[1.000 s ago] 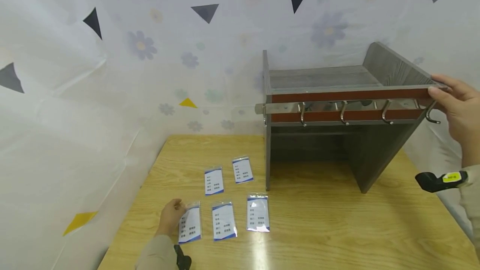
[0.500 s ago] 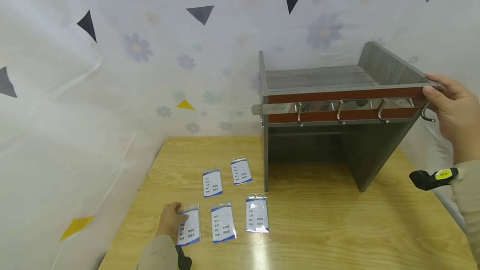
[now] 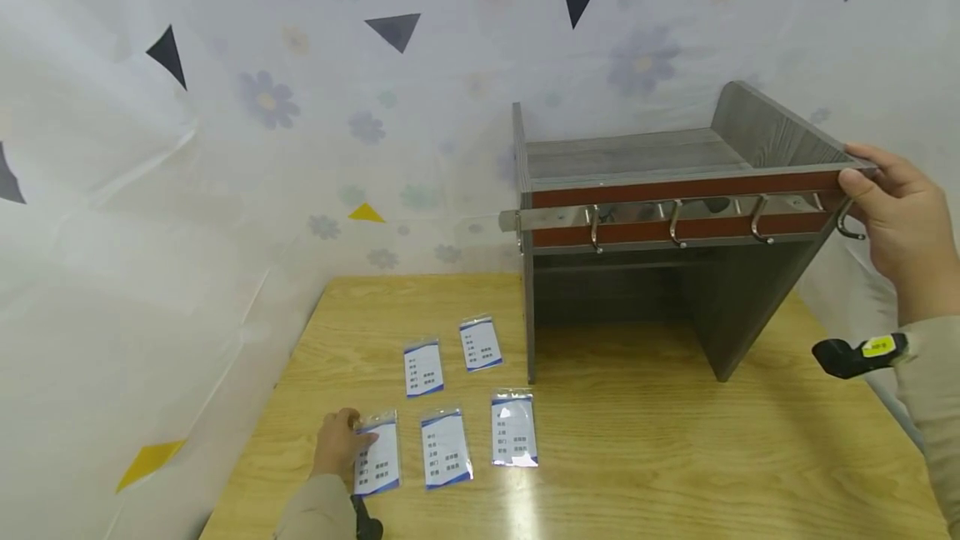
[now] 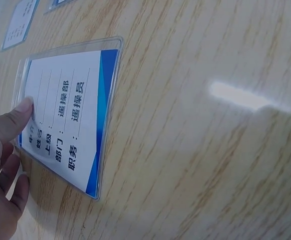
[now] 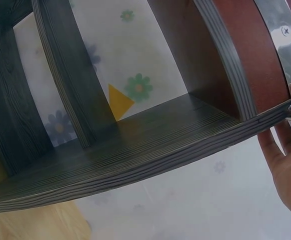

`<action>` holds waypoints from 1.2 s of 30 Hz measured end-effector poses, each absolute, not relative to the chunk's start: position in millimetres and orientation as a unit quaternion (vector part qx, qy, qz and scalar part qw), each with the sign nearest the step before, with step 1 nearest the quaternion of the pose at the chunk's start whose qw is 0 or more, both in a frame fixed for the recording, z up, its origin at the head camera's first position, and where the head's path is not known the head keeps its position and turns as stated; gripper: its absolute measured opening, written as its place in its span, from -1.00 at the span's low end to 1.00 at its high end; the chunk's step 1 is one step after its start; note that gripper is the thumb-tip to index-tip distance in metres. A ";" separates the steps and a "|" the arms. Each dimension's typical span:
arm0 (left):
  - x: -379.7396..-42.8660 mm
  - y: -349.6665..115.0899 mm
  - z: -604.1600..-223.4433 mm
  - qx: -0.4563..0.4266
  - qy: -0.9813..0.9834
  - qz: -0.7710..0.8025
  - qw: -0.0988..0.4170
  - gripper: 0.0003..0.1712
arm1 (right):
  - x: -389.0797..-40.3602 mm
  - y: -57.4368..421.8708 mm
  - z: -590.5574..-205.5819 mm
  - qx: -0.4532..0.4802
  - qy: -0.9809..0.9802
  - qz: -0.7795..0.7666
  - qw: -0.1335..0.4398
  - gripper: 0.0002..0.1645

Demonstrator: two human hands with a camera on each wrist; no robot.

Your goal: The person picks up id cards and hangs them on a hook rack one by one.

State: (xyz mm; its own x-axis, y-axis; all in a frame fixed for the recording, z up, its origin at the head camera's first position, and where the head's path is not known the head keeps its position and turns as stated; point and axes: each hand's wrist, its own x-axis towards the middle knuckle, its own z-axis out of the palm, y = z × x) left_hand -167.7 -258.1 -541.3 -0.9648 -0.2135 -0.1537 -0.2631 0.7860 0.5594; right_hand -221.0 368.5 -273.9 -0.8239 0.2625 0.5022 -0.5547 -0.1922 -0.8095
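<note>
At the near left of the table, my left hand (image 3: 339, 443) pinches the top left edge of an ID badge in a clear sleeve (image 3: 377, 454). In the left wrist view the thumb (image 4: 24, 111) lies over the badge, and the other fingers curl at its edge. My right hand (image 3: 903, 223) grips the upper right front corner of a grey wooden shelf rack (image 3: 639, 173), thumb on the front and fingers round the side. Along the rack's reddish front runs a metal hook rail (image 3: 637, 212) with several hooks. The right wrist view shows the rack's side panel (image 5: 135, 160).
More badges lie flat on the wooden table (image 3: 637, 473): one beside the held badge (image 3: 446, 447), another near the rack's left foot (image 3: 514, 430), and two further back, a left badge (image 3: 423, 368) and a right badge (image 3: 481, 343). A patterned sheet (image 3: 420, 123) hangs behind.
My left hand has moved from the badge's top corner onto its edge, with the thumb now over it. My right hand keeps its grip on the rack. The head view has shifted slightly.
</note>
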 end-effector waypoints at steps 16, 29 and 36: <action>-167.9 -265.2 -544.4 -0.152 0.919 0.361 0.044 -0.61 | -222.1 361.9 -273.1 0.144 -0.559 0.771 0.268 -0.57; -154.1 -273.4 -541.3 -0.178 0.899 0.399 0.034 -0.77 | -219.2 359.5 -272.6 0.148 -0.548 0.780 0.265 -0.55; -148.2 -278.9 -538.7 -0.187 0.885 0.427 0.016 -0.79 | -217.5 365.8 -271.5 0.129 -0.552 0.787 0.243 -0.56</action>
State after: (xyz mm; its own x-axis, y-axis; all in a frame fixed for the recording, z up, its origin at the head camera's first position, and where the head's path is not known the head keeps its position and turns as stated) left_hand -148.2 -278.9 -538.7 -0.9296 -0.3173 -0.1877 -0.3444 0.5660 0.7490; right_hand -217.5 365.8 -271.5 -0.8485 0.2394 0.4719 -0.5252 -0.2721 -0.8063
